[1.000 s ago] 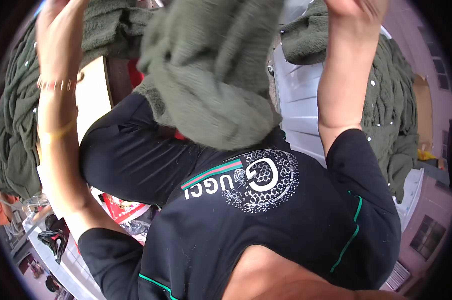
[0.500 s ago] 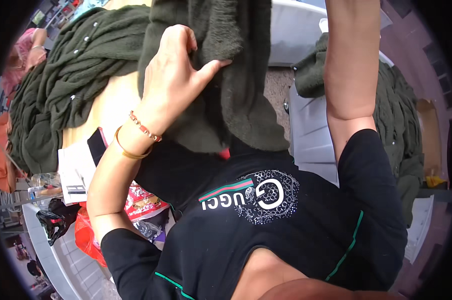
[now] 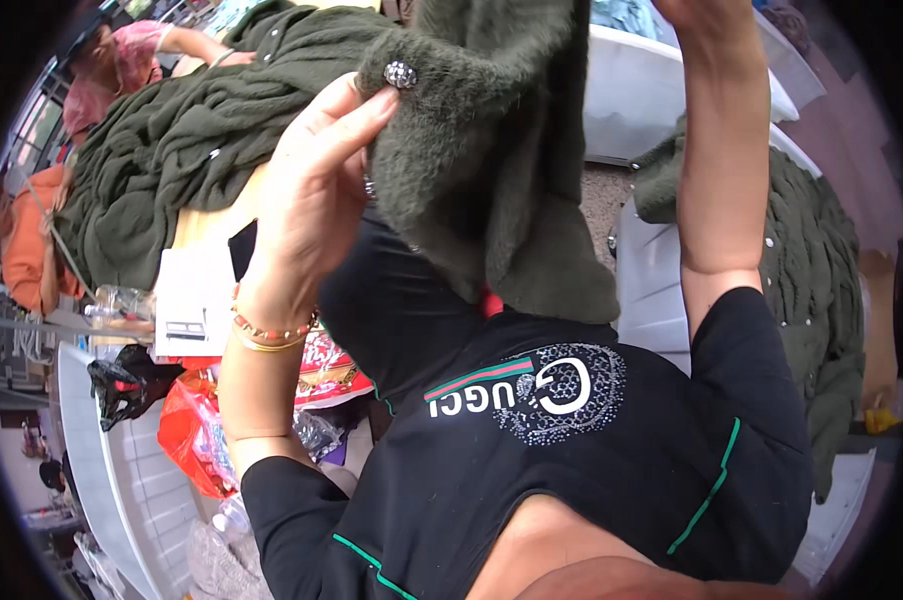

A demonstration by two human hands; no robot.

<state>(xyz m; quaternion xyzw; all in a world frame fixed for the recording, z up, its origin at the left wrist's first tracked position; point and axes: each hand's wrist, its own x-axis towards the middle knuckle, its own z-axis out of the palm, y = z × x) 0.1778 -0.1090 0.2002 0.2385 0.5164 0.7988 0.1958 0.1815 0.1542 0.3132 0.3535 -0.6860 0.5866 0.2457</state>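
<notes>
A dark green fuzzy knit cardigan hangs in front of me, its lower edge reaching down to my lap. My left hand is closed on the cardigan's edge, thumb and fingers pinching it right beside a round sparkly button. More buttons show lower along that edge, partly behind my fingers. My right arm reaches up and away on the right; my right hand is cut off by the upper border, so its fingers and anything in them are hidden.
Piled green knitwear with shiny buttons covers the table on the left. More green knitwear lies over a white plastic bin at right. A white paper and a red plastic bag are lower left. Two people work at the far left.
My left hand has shifted to the cardigan's edge and now pinches it by the button, which has come into view. The cardigan has swung to the right. The view has shifted slightly.
</notes>
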